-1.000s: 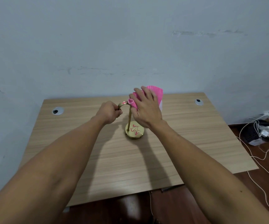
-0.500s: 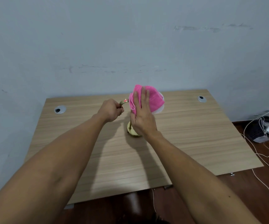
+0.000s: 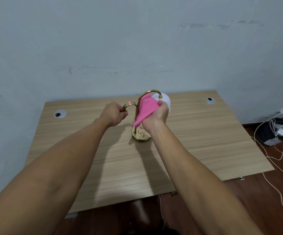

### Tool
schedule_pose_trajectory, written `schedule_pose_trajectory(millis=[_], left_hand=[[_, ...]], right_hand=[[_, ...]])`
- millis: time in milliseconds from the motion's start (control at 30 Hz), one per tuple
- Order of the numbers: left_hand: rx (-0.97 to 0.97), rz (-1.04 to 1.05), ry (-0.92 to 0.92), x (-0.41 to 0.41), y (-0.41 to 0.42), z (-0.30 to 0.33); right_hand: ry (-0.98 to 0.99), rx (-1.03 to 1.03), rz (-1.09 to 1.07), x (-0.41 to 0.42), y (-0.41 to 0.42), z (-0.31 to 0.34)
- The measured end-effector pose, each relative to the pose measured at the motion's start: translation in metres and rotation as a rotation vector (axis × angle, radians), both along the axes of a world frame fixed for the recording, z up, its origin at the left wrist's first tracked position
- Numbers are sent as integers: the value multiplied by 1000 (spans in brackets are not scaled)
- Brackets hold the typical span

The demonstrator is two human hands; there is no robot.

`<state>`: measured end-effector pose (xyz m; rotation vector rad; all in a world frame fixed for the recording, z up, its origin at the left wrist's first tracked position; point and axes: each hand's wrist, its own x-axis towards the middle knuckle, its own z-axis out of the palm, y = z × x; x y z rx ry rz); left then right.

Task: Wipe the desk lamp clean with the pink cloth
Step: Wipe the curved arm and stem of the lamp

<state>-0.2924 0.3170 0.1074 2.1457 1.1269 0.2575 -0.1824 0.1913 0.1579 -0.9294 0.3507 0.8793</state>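
**Wiping the lamp's arch, shade next**

A pale wall stands behind a wooden desk (image 3: 196, 141) with a round cable port near each back corner; off its right edge, on the dark floor, I see a black basket (image 3: 269, 133) tangled with white cables. The desk lamp (image 3: 141, 134) stands near the middle of the desk, its round brass base flat on the wood. My left hand (image 3: 114, 114) is closed in a fist around the smaller brass curl on the lamp's left side, steadying it. My right hand (image 3: 157, 114) is clenched around the pink cloth (image 3: 145, 109), which presses against the tall brass stem just under the arch; a loose corner hangs down toward the base. The white shade (image 3: 166, 100) sits just behind my right knuckles. I judge I'm midway through wiping the stem and arch. The next move calls for sliding the cloth along the curve toward the shade while my left hand holds the lamp against tipping.
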Motion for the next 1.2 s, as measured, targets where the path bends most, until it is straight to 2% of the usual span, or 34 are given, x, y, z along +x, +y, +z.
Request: schedule_pose_trajectory(millis=[67, 133, 233, 300, 433, 500, 567, 633, 767, 867, 933, 1000, 1100, 1200], left_hand=[[-7, 7, -2, 0, -1, 0], [-8, 14, -4, 0, -1, 0], [-10, 27, -16, 1, -4, 0], [-10, 29, -22, 1, -6, 1], [14, 35, -14, 0, -9, 2], [5, 26, -14, 0, -8, 2], [-6, 9, -18, -1, -6, 2], [-7, 8, -19, -1, -6, 1], [-12, 12, -31, -1, -4, -1], [-18, 11, -26, 0, -5, 1], [-23, 14, -18, 0, -5, 2], [-24, 19, -12, 0, -4, 3], [-18, 19, -4, 0, -4, 4], [-6, 21, 3, 0, -5, 4]], right_hand=[[59, 25, -69, 9, 9, 23], [50, -61, -112, 15, 20, 35], [-78, -161, -22, 0, 21, 48], [-347, -215, 106, -20, 21, 40], [-1028, -390, 361, -45, 11, -11], [-1206, -450, 461, -42, 2, -30], [-1174, -517, 523, -32, -3, -39], [-974, -537, 521, -20, -5, -38], [-382, -177, 255, -2, -4, -27], [-121, 30, 55, 20, 2, -2], [-64, 110, 5, 20, 8, 20], [-220, 18, 69, 2, 14, 30], [-792, -295, 355, -31, 8, 21], [-1208, -378, 605, -35, -10, -10]])
